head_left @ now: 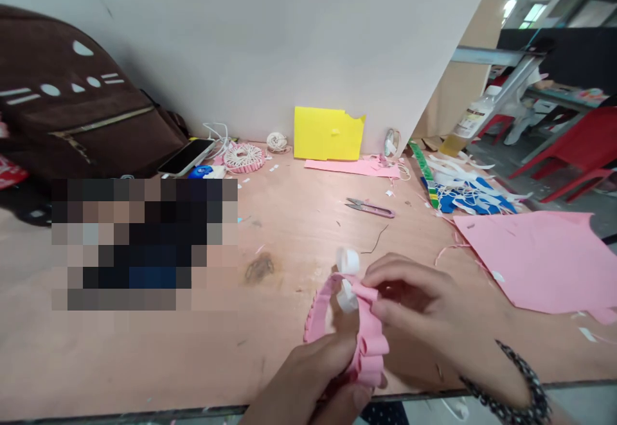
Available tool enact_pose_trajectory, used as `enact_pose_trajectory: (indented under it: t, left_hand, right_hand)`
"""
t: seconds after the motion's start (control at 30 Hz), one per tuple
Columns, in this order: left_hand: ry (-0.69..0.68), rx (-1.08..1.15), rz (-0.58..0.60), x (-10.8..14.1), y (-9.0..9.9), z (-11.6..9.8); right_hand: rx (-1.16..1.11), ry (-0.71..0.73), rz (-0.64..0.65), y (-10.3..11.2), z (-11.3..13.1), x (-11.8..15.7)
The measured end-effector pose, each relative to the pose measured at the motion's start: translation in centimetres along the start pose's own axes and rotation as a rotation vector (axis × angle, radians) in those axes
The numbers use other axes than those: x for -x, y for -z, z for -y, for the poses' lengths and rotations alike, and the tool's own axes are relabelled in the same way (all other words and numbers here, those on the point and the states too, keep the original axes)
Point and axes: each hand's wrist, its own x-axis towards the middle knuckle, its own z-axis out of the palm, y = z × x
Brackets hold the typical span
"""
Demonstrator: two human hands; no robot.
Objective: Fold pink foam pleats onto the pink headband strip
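A pink looped strip, bent into a ring with small folded loops along its outer side, is held up over the table's front edge. My left hand grips its lower part, thumb inside the ring and fingers underneath. At the upper right of the ring, my right hand pinches one of the loops between thumb and forefinger. Just behind the ring is a white curled piece, partly hidden by it; I cannot tell whether they touch. Thread snips lie on the table beyond my hands.
A pink sheet lies at the right, near blue and white scraps and a bottle. At the back are a yellow card, a tape roll, a string-wound pink ring and a phone. A brown backpack stands left.
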Motion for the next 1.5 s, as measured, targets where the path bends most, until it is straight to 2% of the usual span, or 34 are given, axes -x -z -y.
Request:
enact_pose_trajectory:
  t: [0.1,0.2,0.23,0.3,0.37,0.4,0.53,0.63,0.73,0.83,0.93,1.13,1.3,1.5]
  left_hand:
    - [-0.033,-0.033,0.086,-0.6,0.9,-0.1]
    - [0.021,0.001,0.060,-0.4,2.1,-0.2]
    - [0.045,0.014,0.004,-0.1,2.5,-0.2]
    - [0.070,0.012,-0.192,0.3,3.4,-0.3]
    - [0.031,-0.047,-0.369,0.3,4.2,-0.5]
    - [-0.005,-0.089,-0.401,0.1,4.6,-0.8]
    - [-0.143,-0.202,-0.333,-2.4,5.6,-2.0]
    - [-0.190,-0.180,-0.358,-4.4,5.7,-2.5]
    - [-0.205,-0.085,-0.399,-5.5,5.4,-2.4]
    - [-0.219,-0.007,-0.416,-5.9,5.1,-2.4]
    - [-0.233,-0.031,-0.407,-6.0,5.1,-2.8]
    - [-0.287,-0.012,-0.392,-6.4,5.0,-2.8]
    - [-0.384,0.090,-0.497,-6.7,4.6,-1.6]
    - [-0.400,0.080,-0.506,-6.4,4.7,-1.8]
  right_hand:
    - [-0.126,-0.132,-0.018,-0.3,0.4,-1.1]
    - [-0.184,-0.096,-0.032,-1.0,0.9,-1.8]
    - [-0.195,-0.076,-0.038,-1.2,1.0,-1.9]
    - [-0.208,-0.052,-0.046,-1.7,1.1,-1.9]
    - [-0.215,-0.039,-0.052,-2.1,1.0,-1.9]
    - [-0.223,-0.035,-0.055,-2.2,0.9,-1.9]
    - [-0.300,-0.037,-0.078,-2.7,0.4,-2.1]
    - [-0.325,-0.029,-0.076,-2.7,0.2,-2.4]
    - [-0.199,0.052,-0.120,-2.4,0.2,-2.7]
    - [0.052,0.195,-0.209,-2.0,0.3,-2.8]
    - [0.218,0.316,-0.281,-1.7,0.5,-2.9]
    - [0.168,0.348,-0.362,-1.5,0.4,-3.2]
    - [0.069,0.279,-0.337,-1.6,0.1,-3.4]
    - [0.095,0.313,-0.392,-1.7,0.3,-3.2]
